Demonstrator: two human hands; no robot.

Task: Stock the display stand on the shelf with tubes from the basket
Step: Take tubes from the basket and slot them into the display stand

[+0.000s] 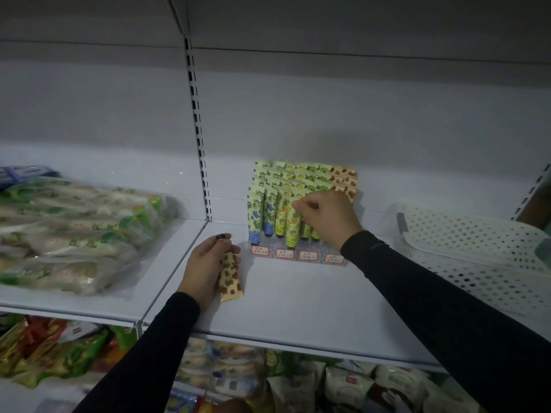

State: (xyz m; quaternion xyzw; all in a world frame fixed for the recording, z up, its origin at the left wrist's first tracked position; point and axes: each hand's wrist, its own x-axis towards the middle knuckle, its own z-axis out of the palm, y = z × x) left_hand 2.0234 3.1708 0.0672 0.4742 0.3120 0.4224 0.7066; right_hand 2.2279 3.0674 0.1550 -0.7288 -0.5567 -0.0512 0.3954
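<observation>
Stand [298, 254] on shelf [298, 308] looks nearly full (red column at right seems short). Right hand [326, 217] pinches a yellow tube [292, 231] at the front row, seating it. Left hand [205, 263] grips a red tube [230, 278] waiting beside the stand. Basket [477, 257] sits right; contents hidden.

Shelf [298, 299]: plain white, with a white back wall. Basket [465, 257] at the shelf's right edge: white, perforated with dots. Display stand [298, 257] near the shelf's back edge: clear, carrying white labels with red borders. Tubes in the stand [269, 210], left to right: blue-and-green floral on cream, yellow fruit print, green print, red print. Tube [231, 278] in the left hand [205, 263]: cream with red fruit motifs, black cap. Both sleeves [441, 308]: black. Bags [74, 234] at the shelf's left edge: clear with green print.
</observation>
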